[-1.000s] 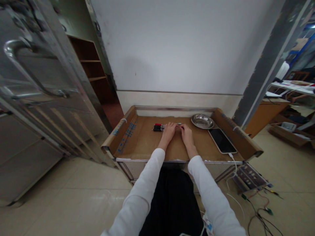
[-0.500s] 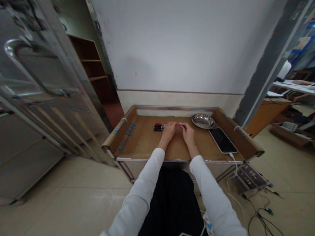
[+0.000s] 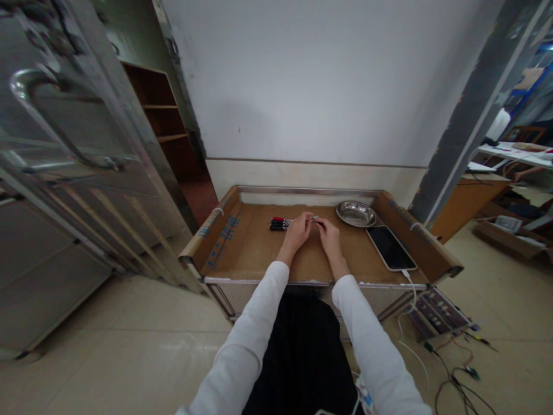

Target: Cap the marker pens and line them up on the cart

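Note:
Over the middle of the cardboard-covered table, my left hand [image 3: 298, 231] and my right hand [image 3: 329, 235] are close together, fingers closed in a pinch. Between their fingertips is a slim, pen-like piece, a pen [image 3: 316, 218] as far as it shows, mostly covered by the fingers. Left of my left hand, several pens [image 3: 277, 223] with red and black ends lie side by side in a row. My left hand hides their right ends.
A round metal dish [image 3: 356, 214] stands at the back right of the cardboard lining [image 3: 254, 259]. In front of it lies a phone [image 3: 391, 248] with a white cable hanging over the table edge. Raised cardboard sides border left and right. A white wall [image 3: 311, 86] rises behind.
My left fingers have risen slightly and curled more, and the fingertips of both hands have shifted around the pen. The row of pens, dish and phone stay in place.

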`<act>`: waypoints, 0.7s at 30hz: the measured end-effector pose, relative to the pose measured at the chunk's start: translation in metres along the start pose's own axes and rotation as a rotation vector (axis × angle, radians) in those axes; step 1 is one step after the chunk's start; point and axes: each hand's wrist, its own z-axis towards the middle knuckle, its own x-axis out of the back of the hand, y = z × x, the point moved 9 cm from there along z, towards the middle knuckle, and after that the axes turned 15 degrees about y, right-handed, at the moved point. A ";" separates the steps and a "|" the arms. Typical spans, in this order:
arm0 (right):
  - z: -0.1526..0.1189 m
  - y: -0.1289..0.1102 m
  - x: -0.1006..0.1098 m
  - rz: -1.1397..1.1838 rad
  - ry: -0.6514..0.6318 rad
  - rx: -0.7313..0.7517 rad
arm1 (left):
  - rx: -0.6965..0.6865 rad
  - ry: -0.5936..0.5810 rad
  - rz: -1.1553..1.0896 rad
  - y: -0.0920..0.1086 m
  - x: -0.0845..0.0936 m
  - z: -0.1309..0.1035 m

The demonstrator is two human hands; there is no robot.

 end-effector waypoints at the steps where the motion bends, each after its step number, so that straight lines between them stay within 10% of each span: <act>1: 0.000 0.001 -0.001 -0.007 -0.002 0.000 | 0.003 -0.009 0.035 -0.001 -0.001 0.000; 21: -0.005 -0.009 0.024 -0.131 0.128 -0.014 | -0.148 -0.295 0.236 0.005 -0.024 -0.015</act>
